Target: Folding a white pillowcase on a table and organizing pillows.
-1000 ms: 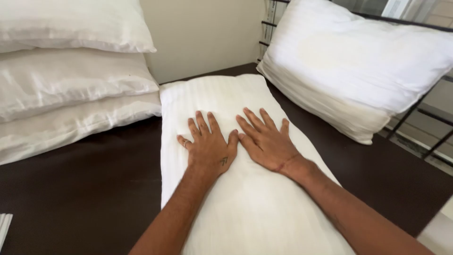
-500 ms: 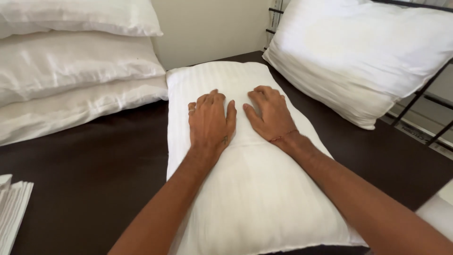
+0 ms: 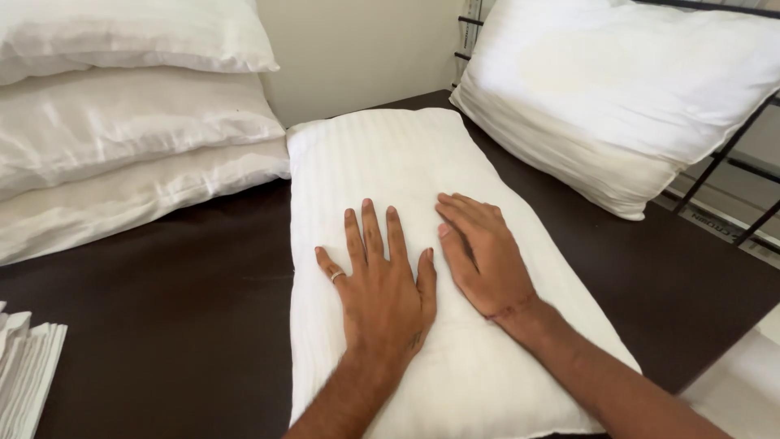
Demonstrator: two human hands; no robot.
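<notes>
A white striped pillow [image 3: 390, 162] lies lengthwise on a dark brown surface [image 3: 162, 301]. My left hand [image 3: 380, 280] rests flat on the pillow's middle, palm down, fingers spread, a ring on one finger. Just to its right, my right hand [image 3: 483, 252] also lies flat on the pillow with fingers together, thumb close to my left hand. Neither hand holds anything.
Three white pillows [image 3: 122, 122] are stacked at the left against a pale wall. Another white pillow [image 3: 617, 89] leans on a black metal frame [image 3: 723, 162] at the right. A stack of folded white cloth [image 3: 24, 374] sits at the lower left edge.
Both hands have slid back along the pillow toward me and flattened out, fingers spreading.
</notes>
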